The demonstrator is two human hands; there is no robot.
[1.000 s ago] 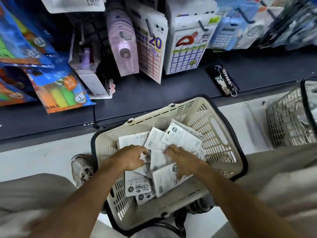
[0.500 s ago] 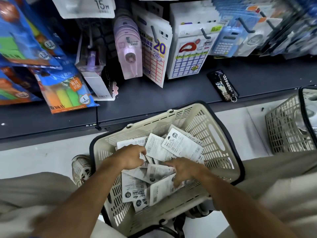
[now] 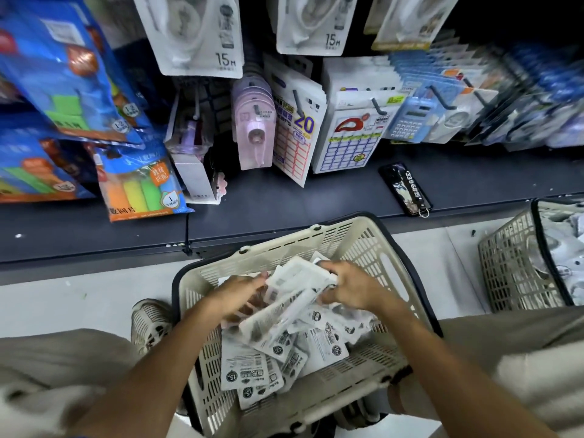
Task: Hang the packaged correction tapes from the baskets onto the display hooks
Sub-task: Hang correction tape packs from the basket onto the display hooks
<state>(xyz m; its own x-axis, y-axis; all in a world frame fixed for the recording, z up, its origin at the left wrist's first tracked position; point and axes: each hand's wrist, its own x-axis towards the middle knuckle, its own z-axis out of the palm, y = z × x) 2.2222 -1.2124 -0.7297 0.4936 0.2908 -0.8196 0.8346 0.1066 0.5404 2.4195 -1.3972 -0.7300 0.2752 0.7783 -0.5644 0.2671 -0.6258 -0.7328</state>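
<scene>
at far left, on the hooks: blue packs (image 3: pixel 57 74) hanging in rows, a highlighter pack (image 3: pixel 142 188) below with orange, yellow and green showing.
upper middle: white carded packs marked 15m (image 3: pixel 196 33), hung above a pink correction tape stack (image 3: pixel 254 128) on its hook.
right of pink stack: sticker sheets marked 20 (image 3: pixel 298 134), then a grid label pack (image 3: pixel 350 137), then a blue calculator pack (image 3: pixel 410 121); further right blurred.
shelf (image 3: pixel 284 197): dark, carrying a phone (image 3: pixel 406 188) with a strap, lying flat near its front edge.
floor, centre: beige basket (image 3: pixel 373 248) with a dark rim, loose packaged correction tapes (image 3: pixel 249 365) lying face-down in a heap inside.
left hand (image 3: pixel 237 295): over the basket, fingers (image 3: pixel 257 278) curled onto the left end of a lifted bundle of tapes (image 3: pixel 290 298).
bundle of tapes: several white packs held together, raised above the heap, tilted, blurred.
right hand (image 3: pixel 350 289): fingers (image 3: pixel 327 268) curled and clamped on the right end of the same bundle.
below left of basket: a mesh shoe (image 3: pixel 150 324) beside the basket wall.
far right: second basket (image 3: pixel 518 267) on the floor, well apart, holding pale packs, too blurred to tell.
</scene>
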